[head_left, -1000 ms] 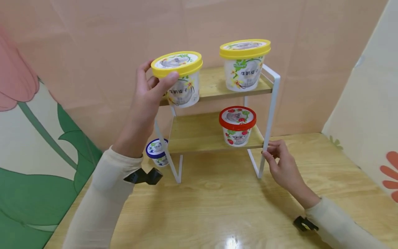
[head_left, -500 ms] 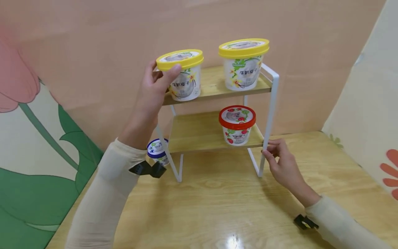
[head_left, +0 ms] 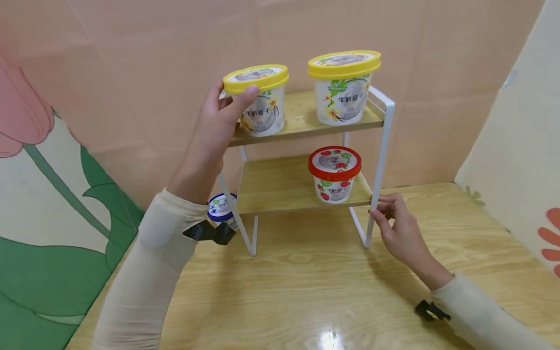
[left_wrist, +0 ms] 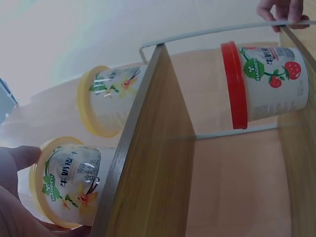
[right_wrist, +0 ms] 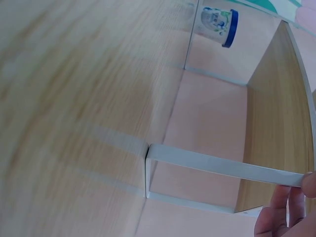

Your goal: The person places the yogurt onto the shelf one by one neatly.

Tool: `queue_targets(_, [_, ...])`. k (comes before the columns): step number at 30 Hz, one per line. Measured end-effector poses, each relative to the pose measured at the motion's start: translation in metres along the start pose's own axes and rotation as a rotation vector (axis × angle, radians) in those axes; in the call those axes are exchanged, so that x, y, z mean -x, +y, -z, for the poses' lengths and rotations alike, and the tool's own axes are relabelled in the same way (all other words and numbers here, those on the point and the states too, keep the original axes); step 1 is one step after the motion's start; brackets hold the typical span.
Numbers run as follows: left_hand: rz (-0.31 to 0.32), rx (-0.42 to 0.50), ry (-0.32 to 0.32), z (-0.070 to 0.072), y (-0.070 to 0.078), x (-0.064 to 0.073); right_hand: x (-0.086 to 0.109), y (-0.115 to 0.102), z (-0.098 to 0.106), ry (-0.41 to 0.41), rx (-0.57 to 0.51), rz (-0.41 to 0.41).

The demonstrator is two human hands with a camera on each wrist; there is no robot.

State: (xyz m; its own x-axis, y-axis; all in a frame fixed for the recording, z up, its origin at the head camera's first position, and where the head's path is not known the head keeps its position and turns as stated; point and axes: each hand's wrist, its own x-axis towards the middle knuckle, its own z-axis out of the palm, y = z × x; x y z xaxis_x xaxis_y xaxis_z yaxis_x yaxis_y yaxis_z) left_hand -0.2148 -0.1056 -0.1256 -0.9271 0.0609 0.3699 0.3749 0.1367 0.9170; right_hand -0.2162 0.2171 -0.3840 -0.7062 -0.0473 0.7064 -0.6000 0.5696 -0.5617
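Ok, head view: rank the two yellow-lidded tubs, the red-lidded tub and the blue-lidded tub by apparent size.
1. Held yellow-lidded tub and other yellow-lidded tub: too alike to rank
2. Red-lidded tub
3. Blue-lidded tub, partly hidden

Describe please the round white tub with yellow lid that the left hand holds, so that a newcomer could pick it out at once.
Find the two-tier wooden shelf with white metal frame, then look at the left end of its upper wooden board. The round white tub with yellow lid is there; the left hand grips it, whereas its yellow-lidded twin on the right stands untouched.
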Motion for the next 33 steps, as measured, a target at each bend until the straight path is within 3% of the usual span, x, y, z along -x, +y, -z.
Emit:
queue_targets(14, [0.023,-0.024,-0.021,0.0002,0.0018,0.0019,0.0011,-0.0016,-0.0002,-0.010,-0.002,-0.016])
queue_targets(23, [0.004,-0.009,0.013,0.0056,0.0054,0.0033,-0.0056,-0.0037,-0.0029,-0.027,-0.010,-0.009])
queue_targets(33, [0.013,-0.030,-0.011,0.0004,0.0017,0.0013,0.0001,0.0002,-0.0006,-0.021,0.003,-0.018])
